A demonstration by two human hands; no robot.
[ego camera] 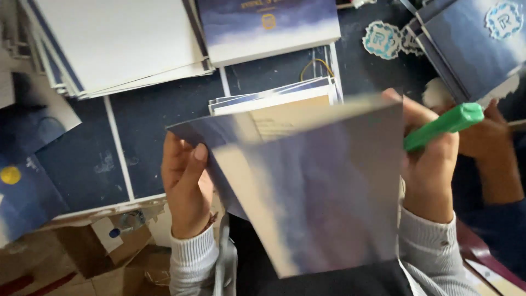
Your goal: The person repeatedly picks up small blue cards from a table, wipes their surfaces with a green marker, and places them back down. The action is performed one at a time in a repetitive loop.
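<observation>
Nearest the camera, a large folded card sheet with a blue-grey cloudy print and a cream inner face (pixel 323 192) is held up between the two hands, above the person's lap and in front of the table edge; it is blurred, so fine detail cannot be told. Its long axis runs roughly from the lower edge near the body up and away toward the table, with the upper left corner pointing left past the left hand (pixel 186 186). The left hand's grip is narrow, closed on the sheet's left edge, thumb lying on the near face and the fingers hidden behind it. The right hand (pixel 430 170), at the sheet's right edge, has its grip closed round a bright green cylindrical glue stick or marker (pixel 444 127), which lies slantwise, its capped end pointing up and to the right; whether this hand also pinches the sheet cannot be told. Both wrists wear grey ribbed knit cuffs (pixel 192 255). Just beyond the right hand another person's hand (pixel 490 142) with a dark blue sleeve rests near the table. Farther off, the dark navy table (pixel 82 159) carries a stack of white and blue cards (pixel 120 44), a blue-and-white booklet (pixel 268 27) and round pale blue scalloped stickers (pixel 382 39).
</observation>
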